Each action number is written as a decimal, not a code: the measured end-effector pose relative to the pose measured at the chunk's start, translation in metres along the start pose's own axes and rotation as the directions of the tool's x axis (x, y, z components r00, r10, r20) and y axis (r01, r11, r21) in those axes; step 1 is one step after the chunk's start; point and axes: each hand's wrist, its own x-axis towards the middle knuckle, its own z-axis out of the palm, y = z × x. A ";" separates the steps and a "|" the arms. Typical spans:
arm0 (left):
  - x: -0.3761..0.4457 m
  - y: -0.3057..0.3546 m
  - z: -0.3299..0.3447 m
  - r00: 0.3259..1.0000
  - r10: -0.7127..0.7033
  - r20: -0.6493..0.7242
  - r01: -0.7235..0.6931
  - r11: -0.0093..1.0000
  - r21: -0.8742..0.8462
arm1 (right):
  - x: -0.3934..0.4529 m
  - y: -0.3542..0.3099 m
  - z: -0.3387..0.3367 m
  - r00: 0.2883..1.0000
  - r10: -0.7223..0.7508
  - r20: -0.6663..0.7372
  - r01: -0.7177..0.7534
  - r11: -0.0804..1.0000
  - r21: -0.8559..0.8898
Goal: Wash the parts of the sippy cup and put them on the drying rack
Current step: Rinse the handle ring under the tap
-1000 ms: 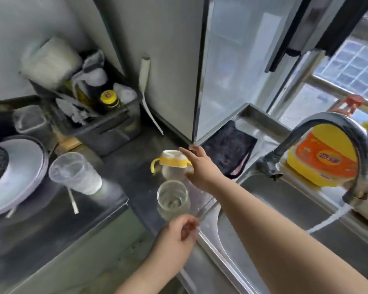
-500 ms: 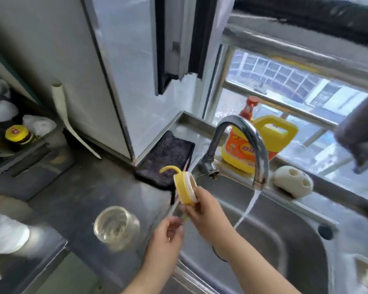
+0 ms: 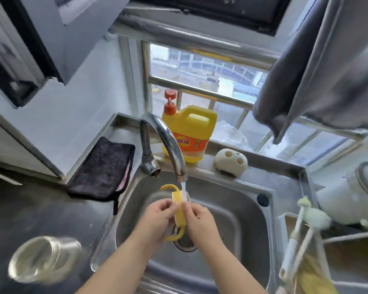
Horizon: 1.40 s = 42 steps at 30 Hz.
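Head view: over the steel sink [image 3: 238,209] both hands meet under the faucet [image 3: 168,143], where a thin stream of water falls onto the yellow sippy cup lid [image 3: 179,209]. The lid is held on edge, straight below the faucet's spout and above the sink's drain. The left hand [image 3: 157,219] has its fingers curled round the lid's left side; the right hand [image 3: 200,219] pinches its right side, so each grip is closed on the lid. One yellow handle sticks up toward the faucet, the other curls out below the hands.

The clear cup body [image 3: 43,262] lies on its side on the dark bench [image 3: 30,209], well left of the sink and blurred. A dark cloth [image 3: 102,168] lies on the bench just left of the faucet's base. Behind the faucet, on the sink's back ledge, stands a yellow detergent jug [image 3: 189,132] with a red pump, and right of it a white holder with two holes [image 3: 231,161]. A white drying rack [image 3: 302,247] stands right of the sink, blurred. A grey towel [image 3: 317,71] hangs above the sink's right side, by the window.
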 end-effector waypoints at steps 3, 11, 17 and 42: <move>-0.002 -0.007 0.008 1.000 0.013 0.008 -0.013 1.000 -0.023 | 0.005 -0.005 0.003 0.984 0.144 -0.109 -0.137 0.988 0.069; 0.004 -0.004 0.007 0.992 0.101 -0.078 -0.091 0.989 0.117 | 0.006 0.002 0.000 0.985 0.139 0.102 -0.150 0.983 0.109; -0.003 -0.013 0.005 0.984 0.146 -0.102 -0.141 0.989 0.054 | 0.023 -0.008 0.004 0.957 0.289 -0.008 -0.289 0.957 0.016; -0.023 -0.027 0.013 0.995 0.087 0.057 -0.094 0.987 0.132 | -0.001 -0.022 -0.005 0.875 0.482 0.044 -0.467 0.816 0.340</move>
